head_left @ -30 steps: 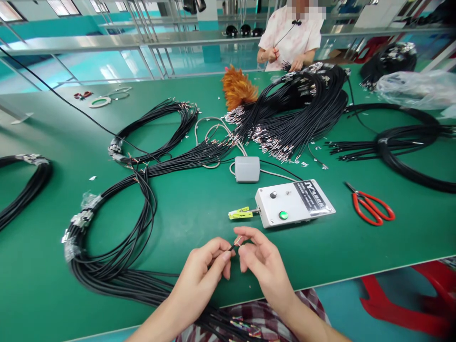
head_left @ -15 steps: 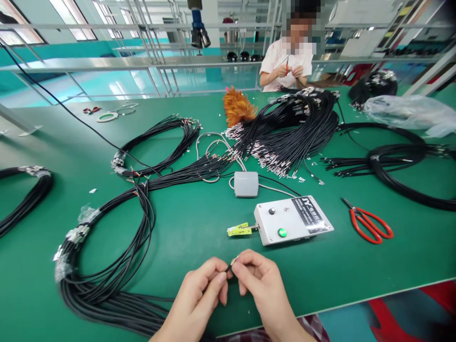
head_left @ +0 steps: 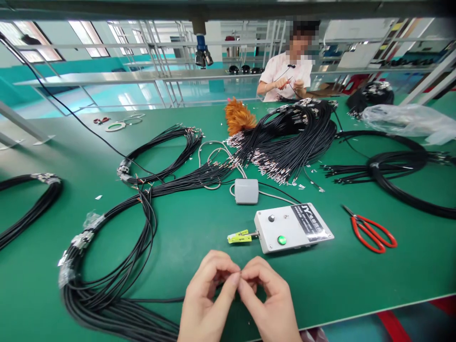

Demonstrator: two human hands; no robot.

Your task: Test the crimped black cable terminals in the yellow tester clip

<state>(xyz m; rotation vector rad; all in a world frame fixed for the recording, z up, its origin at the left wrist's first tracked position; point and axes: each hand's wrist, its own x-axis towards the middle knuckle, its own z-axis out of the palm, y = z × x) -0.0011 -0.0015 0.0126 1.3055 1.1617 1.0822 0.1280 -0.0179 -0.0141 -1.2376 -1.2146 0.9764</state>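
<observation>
Red-handled scissors lie on the green table. Far back sit a fluffy orange bunch and a plastic bag.

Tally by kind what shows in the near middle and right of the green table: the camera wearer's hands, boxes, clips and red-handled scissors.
Hands: 2 (left hand, right hand)
Boxes: 2 (white box, grey box)
Clips: 1 (yellow-green clip)
Scissors: 1 (red-handled scissors)
Total: 6

The cables have smooth plastic sheathing, the bag glossy, crinkled plastic.
</observation>
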